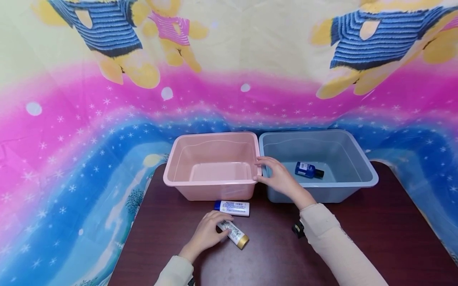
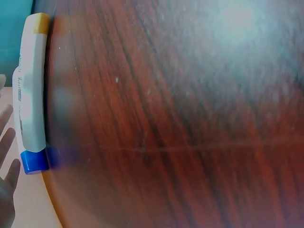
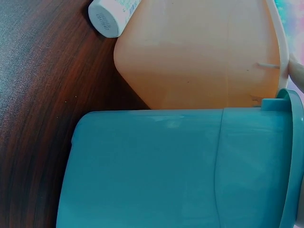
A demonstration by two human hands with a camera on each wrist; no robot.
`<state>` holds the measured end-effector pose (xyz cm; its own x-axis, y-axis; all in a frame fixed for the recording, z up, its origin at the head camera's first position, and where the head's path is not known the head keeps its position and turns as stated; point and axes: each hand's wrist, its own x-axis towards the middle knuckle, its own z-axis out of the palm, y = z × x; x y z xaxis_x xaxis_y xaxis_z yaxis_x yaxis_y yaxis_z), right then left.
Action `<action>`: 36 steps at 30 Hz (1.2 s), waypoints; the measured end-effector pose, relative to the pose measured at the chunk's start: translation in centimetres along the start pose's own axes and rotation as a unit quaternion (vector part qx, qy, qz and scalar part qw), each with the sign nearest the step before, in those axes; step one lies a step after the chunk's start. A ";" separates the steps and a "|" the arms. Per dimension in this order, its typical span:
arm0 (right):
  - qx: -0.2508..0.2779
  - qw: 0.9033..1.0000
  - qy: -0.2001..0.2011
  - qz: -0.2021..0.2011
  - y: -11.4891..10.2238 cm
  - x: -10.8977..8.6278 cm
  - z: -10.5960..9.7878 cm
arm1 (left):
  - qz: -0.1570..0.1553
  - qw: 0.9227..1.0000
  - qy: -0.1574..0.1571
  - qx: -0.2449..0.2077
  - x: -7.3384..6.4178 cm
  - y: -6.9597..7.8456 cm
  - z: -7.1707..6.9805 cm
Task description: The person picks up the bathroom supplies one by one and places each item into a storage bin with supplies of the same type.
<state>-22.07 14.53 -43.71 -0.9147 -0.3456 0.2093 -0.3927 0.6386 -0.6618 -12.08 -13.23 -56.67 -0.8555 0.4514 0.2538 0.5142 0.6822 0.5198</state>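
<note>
My left hand [image 1: 207,232] is over a white tube with a gold cap [image 1: 234,233], its thumb overlapping the tube in the head view. In the left wrist view, loosely extended fingers [image 2: 9,137] are beside that tube [image 2: 34,90]. A white bottle with a blue cap [image 1: 234,208] lies just beyond, in front of the pink bin [image 1: 211,184]. Across the adjoining rims of the pink bin and the blue-grey bin [image 1: 340,185] reaches my right hand [image 1: 277,174]. Its fingertips are at the pink rim, and nothing shows between its fingers.
A dark blue bottle with a black cap [image 1: 308,170] lies inside the blue-grey bin. Both bins stand side by side at the back of the dark wooden table [image 1: 264,254]. A printed cloth [image 1: 200,95] hangs right behind them.
</note>
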 end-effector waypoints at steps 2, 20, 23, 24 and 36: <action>-0.001 1.000 0.001 0.001 0.0 0.0 0.0 | 0.008 1.000 -0.012 0.010 0.1 0.1 0.0; -0.005 1.000 0.002 -0.003 0.2 0.0 0.1 | 0.037 0.998 -0.050 0.024 0.3 -0.4 0.5; -0.003 1.000 0.004 -0.003 0.2 0.0 0.1 | 0.041 0.997 -0.057 0.024 0.3 -0.5 0.6; -0.003 1.000 0.004 -0.003 0.2 0.1 0.1 | 0.041 0.997 -0.059 0.025 0.3 -0.6 0.6; -0.004 1.000 -0.002 0.004 0.0 0.0 0.0 | 0.038 0.996 -0.075 0.030 0.1 -1.0 0.9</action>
<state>-22.05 14.53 -43.70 -0.9176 -0.3427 0.2017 -0.3860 0.6462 -0.6584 -12.67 -13.34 -57.93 -0.7969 0.5813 0.1642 0.5844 0.6731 0.4532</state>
